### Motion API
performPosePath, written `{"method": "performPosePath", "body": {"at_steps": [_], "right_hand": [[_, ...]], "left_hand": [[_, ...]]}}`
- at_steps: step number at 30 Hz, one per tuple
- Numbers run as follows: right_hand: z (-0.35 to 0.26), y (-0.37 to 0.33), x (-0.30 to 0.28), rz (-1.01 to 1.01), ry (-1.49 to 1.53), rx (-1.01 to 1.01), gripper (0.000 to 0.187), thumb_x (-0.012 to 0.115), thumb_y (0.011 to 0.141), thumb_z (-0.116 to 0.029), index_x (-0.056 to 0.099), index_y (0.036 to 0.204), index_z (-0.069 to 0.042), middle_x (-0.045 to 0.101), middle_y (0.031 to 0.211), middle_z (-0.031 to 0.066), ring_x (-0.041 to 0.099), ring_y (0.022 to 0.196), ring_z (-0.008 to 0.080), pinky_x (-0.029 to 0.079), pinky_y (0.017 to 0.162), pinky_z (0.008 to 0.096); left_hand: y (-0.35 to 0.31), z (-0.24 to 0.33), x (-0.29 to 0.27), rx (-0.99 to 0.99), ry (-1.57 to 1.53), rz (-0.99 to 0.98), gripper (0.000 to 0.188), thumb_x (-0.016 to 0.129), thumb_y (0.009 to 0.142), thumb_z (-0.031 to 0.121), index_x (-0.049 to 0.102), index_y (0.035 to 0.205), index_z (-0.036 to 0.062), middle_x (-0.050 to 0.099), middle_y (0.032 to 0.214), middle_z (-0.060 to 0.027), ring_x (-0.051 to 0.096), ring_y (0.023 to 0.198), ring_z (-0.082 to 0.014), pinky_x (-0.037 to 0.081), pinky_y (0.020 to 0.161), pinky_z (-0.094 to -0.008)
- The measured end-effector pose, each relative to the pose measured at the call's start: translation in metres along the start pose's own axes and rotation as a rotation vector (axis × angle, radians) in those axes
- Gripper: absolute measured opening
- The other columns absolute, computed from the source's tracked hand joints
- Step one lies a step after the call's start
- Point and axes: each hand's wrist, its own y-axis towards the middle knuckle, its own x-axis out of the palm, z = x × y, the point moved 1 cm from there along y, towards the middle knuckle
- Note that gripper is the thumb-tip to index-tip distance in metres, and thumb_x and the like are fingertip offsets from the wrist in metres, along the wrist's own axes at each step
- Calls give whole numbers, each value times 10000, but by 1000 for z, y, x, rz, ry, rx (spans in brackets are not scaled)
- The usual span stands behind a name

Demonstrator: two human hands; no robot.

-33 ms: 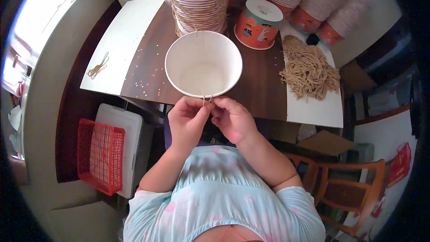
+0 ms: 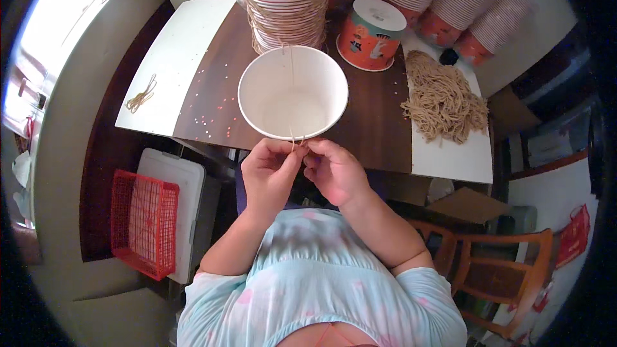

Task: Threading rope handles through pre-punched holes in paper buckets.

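A white paper bucket [image 2: 293,93] stands at the table's front edge with its open mouth tilted toward me. Thin tan cord [image 2: 293,138] comes over its near rim, and a strand also hangs inside from the far rim. Just below the near rim, my left hand [image 2: 271,164] pinches the cord between thumb and fingers. Close against it, my right hand [image 2: 333,170] is closed on the cord too, fingertips nearly touching the left ones. The exact shape of the cord between the fingertips is too small to make out.
Behind the bucket rises a tall nested stack of buckets [image 2: 286,6] with cords. An orange patterned bucket [image 2: 369,42] stands upside down at its right. A heap of tan cord [image 2: 447,99] lies farther right, a small cord bundle [image 2: 141,96] at left. A red basket [image 2: 144,223] is below left.
The white bucket has shifted a tiny bit to the right, and the strand inside it hangs slightly differently. Both hands keep their place and pinch.
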Motion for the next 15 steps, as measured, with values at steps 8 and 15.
{"method": "performPosePath", "body": {"at_steps": [8,15], "right_hand": [[-3,-3,3,22,24,50,85,639,814,-214,651,827,-130,599,723,-58,486,602,63,367,542,222],[2,-7,3,53,-121,-140,113,641,835,-215,670,834,-106,578,701,-66,455,604,41,339,543,204]], "left_hand": [[-1,-3,-3,219,348,12,71,630,821,-48,591,860,-3,613,800,-12,553,700,-48,440,619,-179],[-1,-2,0,431,535,6,162,677,740,-45,624,889,-10,620,820,-89,612,654,-123,496,578,-224]]}}
